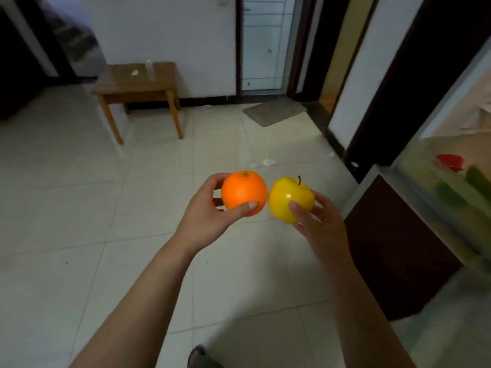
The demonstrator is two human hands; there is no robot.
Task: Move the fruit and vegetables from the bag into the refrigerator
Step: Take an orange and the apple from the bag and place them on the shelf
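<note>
I am holding both arms out over the pale tiled floor, with one fruit in each grip. My left grip is clamping the orange, thumb lying across its near side, fingers curling round the far side, green stem spot facing up. My right grip is clasping the yellow apple from below, thumb pressing on its front, stem pointing up. The two fruits are hanging in the air just beside each other, nearly touching. The refrigerator is standing open to my right, near the apple but apart from it. Green items and something red are showing, blurred, behind its clear drawer front. Farther off, a small wooden counter is standing by the white wall, carrying a clear bottle and a crumpled scrap.
</note>
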